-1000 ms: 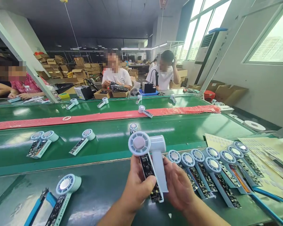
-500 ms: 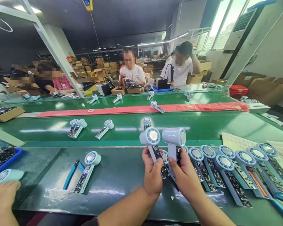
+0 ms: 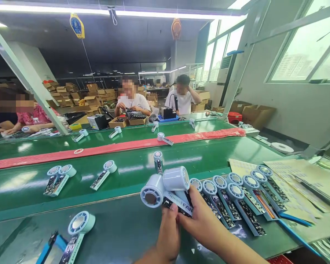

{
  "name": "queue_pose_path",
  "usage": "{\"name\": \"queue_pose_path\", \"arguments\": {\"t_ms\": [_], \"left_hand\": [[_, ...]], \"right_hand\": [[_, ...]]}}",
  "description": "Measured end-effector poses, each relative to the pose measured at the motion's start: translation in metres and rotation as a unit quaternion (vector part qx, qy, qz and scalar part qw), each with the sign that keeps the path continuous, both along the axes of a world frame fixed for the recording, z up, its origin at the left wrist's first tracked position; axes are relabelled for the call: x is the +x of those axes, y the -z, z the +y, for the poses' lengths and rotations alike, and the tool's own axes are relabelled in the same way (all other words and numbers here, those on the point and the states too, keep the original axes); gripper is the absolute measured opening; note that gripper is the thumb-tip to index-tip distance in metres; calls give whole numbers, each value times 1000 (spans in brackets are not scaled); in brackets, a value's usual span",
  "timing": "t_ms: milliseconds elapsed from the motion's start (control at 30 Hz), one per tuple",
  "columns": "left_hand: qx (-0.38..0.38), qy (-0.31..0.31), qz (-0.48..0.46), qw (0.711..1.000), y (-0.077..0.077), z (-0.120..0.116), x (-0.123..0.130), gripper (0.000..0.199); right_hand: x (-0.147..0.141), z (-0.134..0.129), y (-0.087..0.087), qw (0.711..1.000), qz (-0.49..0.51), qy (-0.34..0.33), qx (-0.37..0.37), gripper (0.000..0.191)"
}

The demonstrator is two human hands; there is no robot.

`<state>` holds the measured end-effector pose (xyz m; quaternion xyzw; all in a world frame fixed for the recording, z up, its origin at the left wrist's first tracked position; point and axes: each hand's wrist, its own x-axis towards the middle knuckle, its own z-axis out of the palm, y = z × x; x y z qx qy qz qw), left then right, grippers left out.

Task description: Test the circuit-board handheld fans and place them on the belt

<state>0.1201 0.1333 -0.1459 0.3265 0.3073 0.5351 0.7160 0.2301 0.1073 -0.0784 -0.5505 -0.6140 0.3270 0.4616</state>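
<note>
Above the near edge of the green bench, my left hand [image 3: 168,230] is closed around the handle of a light-blue handheld fan [image 3: 150,190], its round vented head turned toward me. A second handheld fan [image 3: 176,178], lettered "Speed FAN" along its handle, is gripped by my right hand [image 3: 200,216]. The two fan heads are close together and the handles overlap; both handles are partly covered by my fingers. Just right of my hands lies a group of similar fans [image 3: 235,191] with circuit boards showing in their open handles.
Cutting pliers [image 3: 51,245] and another fan [image 3: 79,223] lie at the near left. Fans rest on the green conveyor [image 3: 203,156], split by a red strip [image 3: 121,144]. Sticker sheets [image 3: 287,176] and a blue tool [image 3: 297,219] are on the right. Co-workers sit across.
The view has swung right. My hands have brought the two fans together, tilting them so their handles cross. A co-worker's hand at the far left has left the view.
</note>
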Motion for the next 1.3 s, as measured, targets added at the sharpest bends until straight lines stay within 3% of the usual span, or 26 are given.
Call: {"name": "queue_pose_path", "arguments": {"t_ms": [133,233,300,367,433,533,600,700,767,900,933,967,1033,1100,1200,1233,1300], "left_hand": [[-18,-49,87,995,-15,6,-1,56],[-40,-52,86,994,-28,5,7,71],[-41,-74,83,993,-34,2,17,82],[-35,-82,92,992,-38,0,27,89],[-18,-52,100,993,-43,0,34,92],[64,66,156,983,-55,9,22,95],[145,163,281,935,-66,23,-5,92],[197,227,502,811,-77,62,-71,67],[146,177,629,742,-76,98,-118,63],[82,13,838,539,-58,177,-184,71],[55,-3,859,509,-52,193,-194,76],[29,1,866,500,-45,207,-200,79],[-8,42,848,529,-33,229,-207,71],[-16,72,816,573,-23,243,-210,45],[-28,62,787,613,-18,251,-208,16],[-35,57,772,632,-20,250,-206,13],[-38,57,727,683,-29,243,-201,11]], "right_hand": [[-2,5,21,988,-97,86,79,50],[-2,7,45,950,-218,168,149,57],[-1,6,54,933,-257,189,164,58],[1,5,55,935,-256,184,165,53],[9,8,49,947,-225,164,161,46],[37,29,30,966,-167,136,141,47],[68,61,14,970,-164,149,96,55],[118,143,-7,950,-228,197,-85,49],[142,211,-14,936,-243,217,-135,39],[155,336,-1,908,-279,245,-194,25],[152,357,6,901,-289,249,-207,26],[148,375,13,895,-298,250,-217,29],[140,396,24,889,-311,246,-227,40],[131,404,27,885,-322,251,-226,60],[120,389,16,885,-342,250,-193,82],[116,376,11,890,-345,231,-189,81],[103,339,5,902,-336,159,-220,57]]}}
